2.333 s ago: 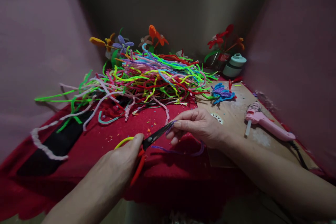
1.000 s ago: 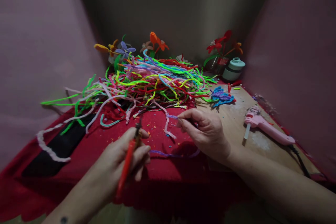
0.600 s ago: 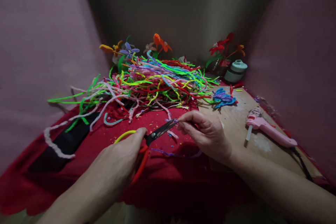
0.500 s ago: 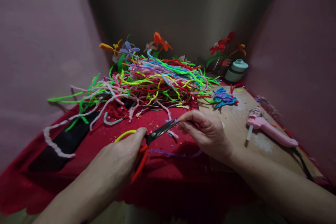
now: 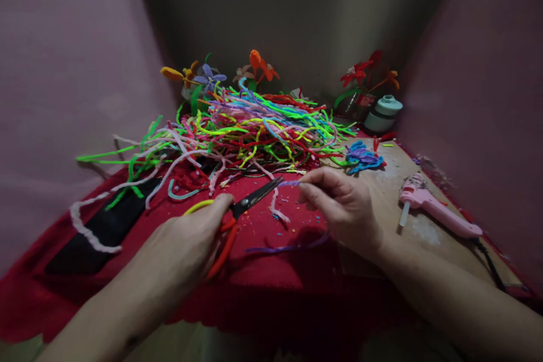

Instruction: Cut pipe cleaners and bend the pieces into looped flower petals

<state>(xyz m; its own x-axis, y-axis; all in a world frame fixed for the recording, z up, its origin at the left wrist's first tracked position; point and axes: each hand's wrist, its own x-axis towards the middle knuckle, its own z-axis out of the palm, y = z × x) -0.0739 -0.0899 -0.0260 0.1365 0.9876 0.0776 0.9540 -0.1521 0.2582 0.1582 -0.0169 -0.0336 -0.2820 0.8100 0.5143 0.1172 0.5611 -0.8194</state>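
My left hand (image 5: 193, 243) is closed round the scissors (image 5: 246, 202), which have one yellow and one red handle loop. The dark blades point up and to the right, a little apart. Between thumb and fingers, my right hand (image 5: 339, 206) pinches a purple pipe cleaner (image 5: 289, 184). Its short end sticks out leftward, close to the blade tips. A longer purple length (image 5: 275, 249) hangs below my right hand over the red cloth (image 5: 254, 268). Small coloured clippings lie on the cloth beneath the blades.
A big heap of coloured pipe cleaners (image 5: 263, 124) fills the back, with fuzzy flowers (image 5: 207, 77) behind. On the right, a board (image 5: 392, 192) bears a blue and purple bundle (image 5: 363, 156) and a pink glue gun (image 5: 439, 212). A jar (image 5: 383, 114) stands behind; a black flat object (image 5: 97, 237) lies left.
The scissor blades have drawn away from my right fingertips and opened slightly. My right hand has moved a little to the right, and more of the purple end shows.
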